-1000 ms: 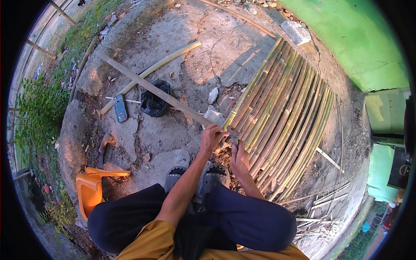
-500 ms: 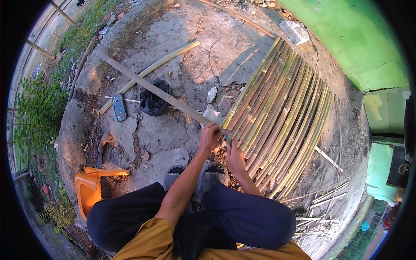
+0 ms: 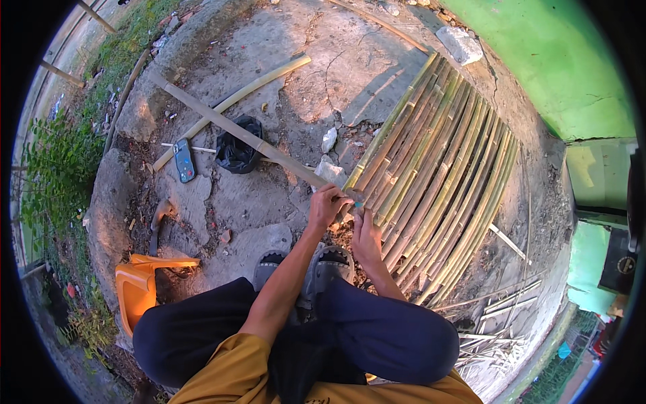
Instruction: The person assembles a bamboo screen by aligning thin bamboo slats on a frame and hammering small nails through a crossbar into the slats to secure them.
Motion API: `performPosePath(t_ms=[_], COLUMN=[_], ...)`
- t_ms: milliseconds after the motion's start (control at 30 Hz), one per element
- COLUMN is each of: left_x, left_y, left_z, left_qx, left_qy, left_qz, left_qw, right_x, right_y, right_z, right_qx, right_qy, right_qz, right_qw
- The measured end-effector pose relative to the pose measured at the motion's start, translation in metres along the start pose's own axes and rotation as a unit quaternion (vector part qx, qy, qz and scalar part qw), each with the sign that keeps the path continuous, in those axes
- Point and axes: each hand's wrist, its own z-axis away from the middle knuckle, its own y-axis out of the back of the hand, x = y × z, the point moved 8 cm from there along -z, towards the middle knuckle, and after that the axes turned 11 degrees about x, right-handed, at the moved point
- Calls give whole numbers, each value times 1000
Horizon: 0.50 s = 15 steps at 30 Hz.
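Well, two bare hands are working from a crouch at the near left corner of one bamboo panel (image 3: 434, 182), whose slats I put at a dozen or more, too closely packed to count surely. The right hand (image 3: 367, 237) is curled around one small tool (image 3: 357, 200) with a teal patch, which sits right at that corner, between the fingers of both hands. The left hand (image 3: 326, 204) is just beside it, at the end of one long bamboo pole (image 3: 239, 132), its fingertips bent together; whether they pinch anything I cannot tell. The pole slants away to the upper left and crosses over one second bamboo length (image 3: 272, 77). I count one phone (image 3: 183, 160), one thin pale stick (image 3: 200, 149), one blade with a brown handle (image 3: 160, 219), one orange plastic piece (image 3: 134, 296) and two dark sandals (image 3: 334, 266) on the feet. Two pale stones (image 3: 329, 139) lie left of the panel, and one bigger block (image 3: 459, 45) near its far end. Thin strips (image 3: 494, 353) heap at the lower right, beyond counting. As for containers, I make out one black plastic bag (image 3: 235, 155) under the pole, its contents too dark to tell.
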Motion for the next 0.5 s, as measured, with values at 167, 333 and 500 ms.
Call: performPosePath(t_ms=[167,333,500], left_x=[5,-2,2], left_y=[-3,-4,-4], left_z=[-2,0,-2], left_qx=[2,-8,5], left_qy=[-23,1,-6], left_qz=[-17,-12,-7], left_qw=[1000,1000,1000], right_x=[1,12,-4], right_y=[9,-5,14], right_z=[0,-3,-11], right_qx=[8,-22,47], right_qy=[-38,-29,-17], right_qz=[11,14,-27], right_qw=[999,999,998])
